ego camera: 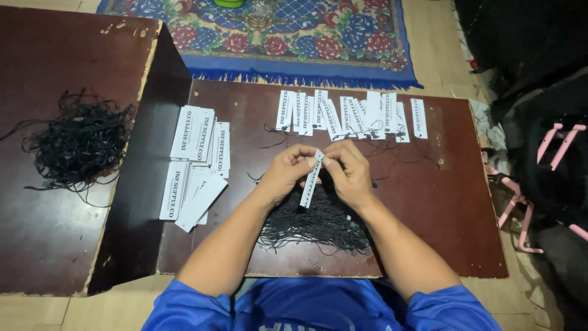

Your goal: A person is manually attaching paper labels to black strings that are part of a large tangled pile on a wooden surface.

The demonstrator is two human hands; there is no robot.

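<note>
A: Where are we w/ the hands?

B: Both up over the low dark table (pixel 453 202), meeting at the middle. Our left hand (pixel 286 173) pinches a white paper tag (pixel 311 178) near its top edge, thumb & forefinger pressed on it. Our right hand (pixel 350 173) pinches the same top end from the other side, fingertips bunched tight, prob. because the work is at the tag's small end. Can't tell if a string is betw. the fingers, too small.

A: And the tag itself?

B: Held off the table, hanging long-ways & tilted a bit, above the pile of black strings (pixel 318 225) just in front of our body. We'd guess that pile sits there so it's w/in easy reach.

A: Rest of the stock?

B: Stack of plain white tags (pixel 197 165) at the table's left end, loosely fanned, nearest the left hand. Far edge has a row of tags with strings (pixel 349 115), laid side by side, black threads trailing toward us. Looks like they're kept apart from the plain ones.

A: Anything else?

B: Bigger tangle of black cord (pixel 76 144) on the second dark board (pixel 37 233) at left, well apart. Patterned rug (pixel 294 37) beyond the table.
</note>
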